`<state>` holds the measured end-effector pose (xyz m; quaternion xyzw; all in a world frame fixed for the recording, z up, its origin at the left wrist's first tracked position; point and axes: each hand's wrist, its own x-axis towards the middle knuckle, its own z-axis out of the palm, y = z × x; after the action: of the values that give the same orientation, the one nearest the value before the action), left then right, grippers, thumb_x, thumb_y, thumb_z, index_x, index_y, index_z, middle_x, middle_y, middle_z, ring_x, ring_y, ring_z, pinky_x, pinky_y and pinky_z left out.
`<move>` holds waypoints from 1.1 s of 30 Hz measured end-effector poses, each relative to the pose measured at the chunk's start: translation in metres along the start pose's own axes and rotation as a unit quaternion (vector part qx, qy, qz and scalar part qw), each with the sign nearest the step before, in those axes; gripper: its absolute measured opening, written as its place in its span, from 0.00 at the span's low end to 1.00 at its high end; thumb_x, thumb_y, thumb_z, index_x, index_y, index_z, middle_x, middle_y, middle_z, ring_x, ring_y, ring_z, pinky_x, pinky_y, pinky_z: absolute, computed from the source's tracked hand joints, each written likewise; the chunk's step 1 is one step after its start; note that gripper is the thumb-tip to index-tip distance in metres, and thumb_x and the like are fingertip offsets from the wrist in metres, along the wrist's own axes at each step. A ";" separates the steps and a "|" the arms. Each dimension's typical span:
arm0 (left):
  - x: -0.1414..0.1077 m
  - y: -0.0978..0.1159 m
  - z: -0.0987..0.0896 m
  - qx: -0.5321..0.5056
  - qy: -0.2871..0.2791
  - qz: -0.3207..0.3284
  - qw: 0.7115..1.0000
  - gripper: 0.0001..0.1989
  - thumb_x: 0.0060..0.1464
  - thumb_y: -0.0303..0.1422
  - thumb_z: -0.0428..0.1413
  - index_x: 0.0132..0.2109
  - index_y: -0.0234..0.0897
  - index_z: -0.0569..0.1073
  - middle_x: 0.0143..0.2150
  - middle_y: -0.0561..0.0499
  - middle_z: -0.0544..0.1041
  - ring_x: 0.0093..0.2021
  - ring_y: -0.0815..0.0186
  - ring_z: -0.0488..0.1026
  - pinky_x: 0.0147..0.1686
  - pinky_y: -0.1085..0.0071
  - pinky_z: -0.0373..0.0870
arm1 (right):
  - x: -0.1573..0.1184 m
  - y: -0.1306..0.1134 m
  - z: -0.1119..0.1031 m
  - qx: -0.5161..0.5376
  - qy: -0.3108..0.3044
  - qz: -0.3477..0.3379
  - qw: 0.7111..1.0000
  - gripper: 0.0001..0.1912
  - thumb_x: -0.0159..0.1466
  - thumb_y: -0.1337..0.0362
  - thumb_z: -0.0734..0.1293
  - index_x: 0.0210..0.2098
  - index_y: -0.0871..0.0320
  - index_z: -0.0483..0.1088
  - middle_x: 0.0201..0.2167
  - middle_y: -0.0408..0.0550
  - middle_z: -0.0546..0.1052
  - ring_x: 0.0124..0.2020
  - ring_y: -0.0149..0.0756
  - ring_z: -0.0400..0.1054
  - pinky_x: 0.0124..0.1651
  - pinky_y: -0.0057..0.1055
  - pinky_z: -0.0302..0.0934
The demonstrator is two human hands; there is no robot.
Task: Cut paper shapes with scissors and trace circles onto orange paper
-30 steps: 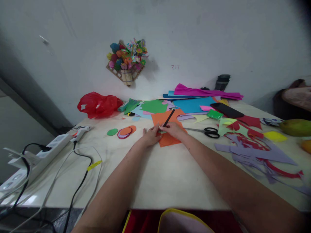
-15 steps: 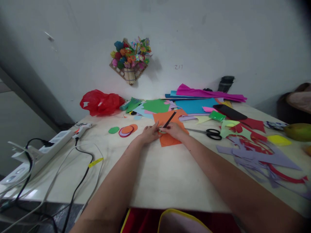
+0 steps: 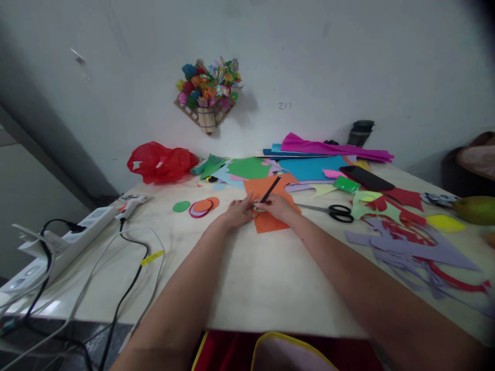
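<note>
An orange craft sheet [image 3: 273, 222] with a curved notch cut from its upper right lies flat on the table. My right hand [image 3: 276, 206] is closed around a dark pencil [image 3: 270, 189], its upper end leaning to the right and its tip hidden. Beside it, my left hand [image 3: 240, 212] rests at the sheet's left edge, fingers stretched out and pressing down. A small pale round piece [image 3: 258, 206] shows partly between both hands on the sheet. To the left lie orange discs [image 3: 202, 206] with a red-rimmed one, and a green disc [image 3: 181, 206].
Black-handled scissors [image 3: 339, 213] lie right of the sheet. Purple scraps [image 3: 410, 247], a phone [image 3: 366, 178] and a green packet [image 3: 346, 184] are further right. Coloured sheets [image 3: 313, 168] and a red bag [image 3: 160, 164] line the back. A glue gun [image 3: 131, 206] and power strip [image 3: 81, 232] are left.
Hardly anything differs. Both hands stay at the same place on the orange sheet, with the pencil at nearly the same tilt; the view has shifted very slightly.
</note>
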<state>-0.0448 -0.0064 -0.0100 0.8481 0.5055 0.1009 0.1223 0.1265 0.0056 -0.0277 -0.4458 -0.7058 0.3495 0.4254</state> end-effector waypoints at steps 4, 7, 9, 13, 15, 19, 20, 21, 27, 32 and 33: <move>-0.004 0.006 -0.005 0.001 -0.014 -0.004 1.000 0.38 0.53 0.41 0.49 0.65 0.40 0.39 0.56 0.49 0.67 0.60 0.62 0.56 0.58 0.62 0.45 | -0.002 -0.004 0.000 0.020 -0.001 0.013 1.000 0.06 0.51 0.61 0.68 0.26 0.57 0.73 0.32 0.47 0.77 0.35 0.36 0.71 0.41 0.33 0.64; -0.006 0.007 -0.007 -0.002 -0.017 -0.009 1.000 0.38 0.53 0.42 0.48 0.65 0.40 0.39 0.57 0.49 0.67 0.60 0.61 0.55 0.58 0.62 0.45 | -0.004 -0.007 -0.001 0.031 -0.003 0.030 0.999 0.06 0.51 0.61 0.68 0.27 0.57 0.72 0.31 0.47 0.77 0.35 0.36 0.71 0.40 0.33 0.64; -0.005 0.006 -0.007 -0.006 -0.015 -0.003 1.000 0.38 0.53 0.42 0.48 0.65 0.40 0.39 0.57 0.50 0.66 0.60 0.61 0.55 0.59 0.61 0.44 | -0.004 -0.008 -0.001 0.039 -0.001 0.035 0.999 0.07 0.51 0.61 0.68 0.28 0.58 0.72 0.30 0.48 0.77 0.34 0.36 0.71 0.39 0.33 0.64; -0.005 0.004 -0.005 -0.010 -0.014 0.007 1.000 0.38 0.53 0.41 0.48 0.65 0.41 0.37 0.58 0.50 0.66 0.60 0.61 0.55 0.59 0.61 0.44 | -0.003 -0.004 0.000 0.056 0.004 0.029 0.998 0.07 0.50 0.61 0.68 0.27 0.58 0.72 0.30 0.48 0.77 0.33 0.36 0.71 0.39 0.33 0.64; -0.005 0.004 -0.006 -0.010 -0.018 0.005 1.000 0.38 0.53 0.41 0.48 0.66 0.41 0.37 0.58 0.50 0.65 0.61 0.61 0.54 0.59 0.60 0.44 | -0.002 -0.002 0.000 0.059 0.003 0.023 0.998 0.07 0.50 0.61 0.68 0.28 0.58 0.72 0.30 0.48 0.77 0.33 0.35 0.71 0.39 0.32 0.64; -0.005 0.005 -0.006 -0.012 -0.021 0.008 1.000 0.38 0.54 0.41 0.48 0.65 0.42 0.36 0.59 0.51 0.64 0.62 0.58 0.52 0.58 0.58 0.43 | -0.002 -0.001 -0.001 0.046 0.007 0.026 0.999 0.08 0.50 0.60 0.68 0.27 0.58 0.72 0.29 0.46 0.77 0.32 0.35 0.71 0.39 0.32 0.64; -0.005 0.005 -0.006 -0.015 -0.020 0.013 1.000 0.38 0.54 0.41 0.48 0.65 0.42 0.36 0.59 0.52 0.63 0.62 0.58 0.52 0.59 0.58 0.42 | -0.002 -0.001 -0.001 0.045 0.008 0.028 0.999 0.08 0.50 0.60 0.67 0.27 0.58 0.72 0.29 0.46 0.77 0.32 0.35 0.71 0.38 0.32 0.63; -0.005 0.005 -0.006 -0.019 -0.020 0.020 0.999 0.38 0.54 0.40 0.48 0.65 0.42 0.36 0.60 0.53 0.63 0.62 0.59 0.52 0.59 0.58 0.42 | -0.002 -0.001 -0.001 0.045 0.009 0.029 0.999 0.08 0.50 0.60 0.67 0.27 0.58 0.71 0.29 0.46 0.76 0.32 0.34 0.70 0.38 0.31 0.63; -0.003 0.001 -0.003 -0.020 -0.015 0.015 1.000 0.39 0.54 0.42 0.48 0.66 0.40 0.37 0.59 0.50 0.64 0.62 0.59 0.52 0.58 0.59 0.42 | -0.002 0.001 -0.003 0.031 0.009 0.028 0.999 0.09 0.50 0.58 0.66 0.26 0.58 0.70 0.27 0.46 0.76 0.31 0.34 0.70 0.37 0.30 0.62; -0.002 0.000 -0.002 -0.015 -0.022 0.025 0.999 0.38 0.54 0.42 0.47 0.65 0.41 0.36 0.60 0.51 0.62 0.63 0.60 0.50 0.59 0.59 0.41 | 0.000 0.007 -0.004 0.031 0.014 0.024 0.999 0.09 0.50 0.59 0.66 0.27 0.58 0.71 0.28 0.46 0.75 0.31 0.34 0.69 0.37 0.31 0.62; -0.002 0.000 -0.003 -0.015 -0.024 0.023 0.999 0.38 0.54 0.42 0.47 0.65 0.42 0.37 0.60 0.51 0.62 0.63 0.59 0.49 0.59 0.59 0.41 | 0.000 0.008 -0.004 0.029 0.014 0.023 0.999 0.09 0.50 0.59 0.66 0.26 0.58 0.71 0.28 0.46 0.75 0.31 0.34 0.69 0.37 0.31 0.62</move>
<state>-0.0466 -0.0083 -0.0076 0.8600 0.4810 0.0910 0.1444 0.1323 0.0093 -0.0329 -0.4547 -0.6788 0.3730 0.4398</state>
